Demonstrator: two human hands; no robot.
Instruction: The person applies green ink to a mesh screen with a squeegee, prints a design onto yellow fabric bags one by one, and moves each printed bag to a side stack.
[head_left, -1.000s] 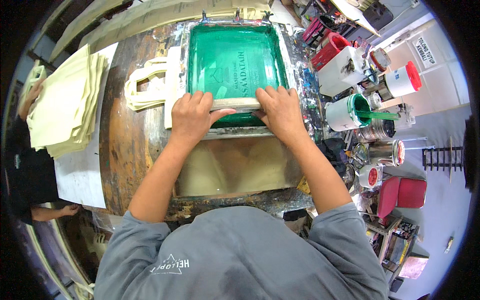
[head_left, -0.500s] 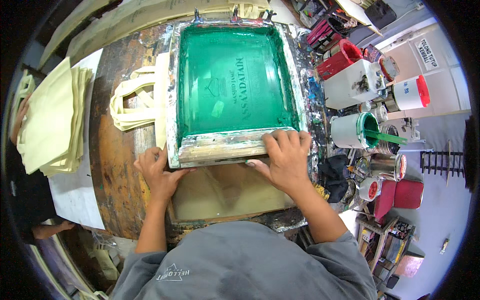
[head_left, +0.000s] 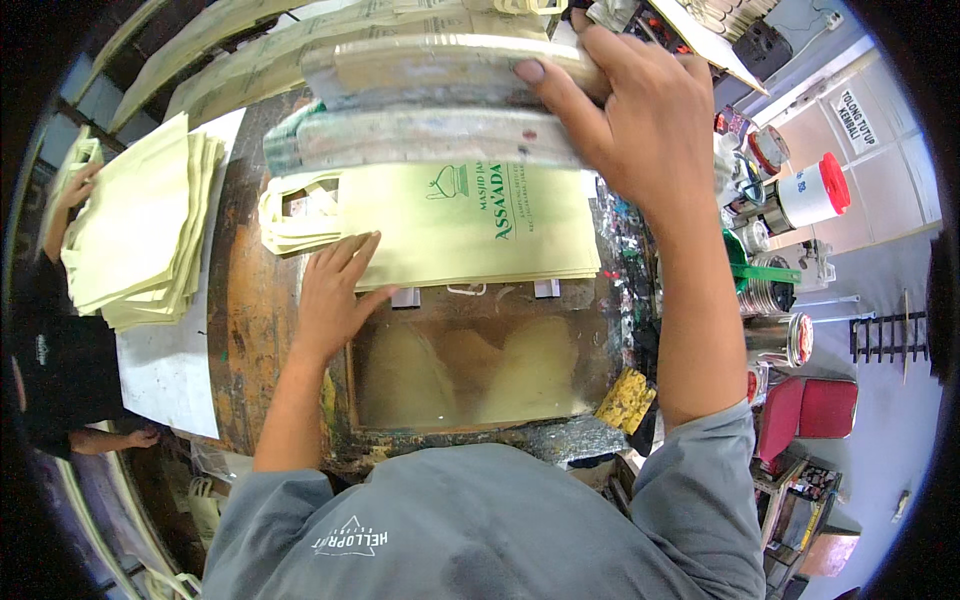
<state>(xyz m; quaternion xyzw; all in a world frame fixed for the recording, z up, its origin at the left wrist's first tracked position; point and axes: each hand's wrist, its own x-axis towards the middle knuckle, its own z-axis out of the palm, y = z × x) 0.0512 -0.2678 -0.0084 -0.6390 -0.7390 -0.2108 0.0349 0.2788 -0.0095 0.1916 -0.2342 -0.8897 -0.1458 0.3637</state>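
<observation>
My right hand (head_left: 645,130) grips the near edge of a paint-smeared screen-printing frame (head_left: 430,137), which is tilted up and slightly blurred. Its mesh is hidden from this side. Beneath it lies a pale yellow tote bag (head_left: 400,225) with green printing and its handles to the left; the bag's far part is covered by the frame. Fingers spread and stretched out, my left hand (head_left: 338,295) touches the bag's near left corner. More than one layer shows along the bag's near edge.
At the left, another person's hand (head_left: 75,190) is at a stack of pale yellow bags (head_left: 140,225). Cans and a red-lidded container (head_left: 815,190) stand on the right, by a green stick (head_left: 770,273). A yellow sponge (head_left: 627,400) lies near the table's right corner.
The screen frame has swung up from lying flat, uncovering the printed bag. My right hand rose with it. My left hand has left the frame and moved up slightly to the bag's corner.
</observation>
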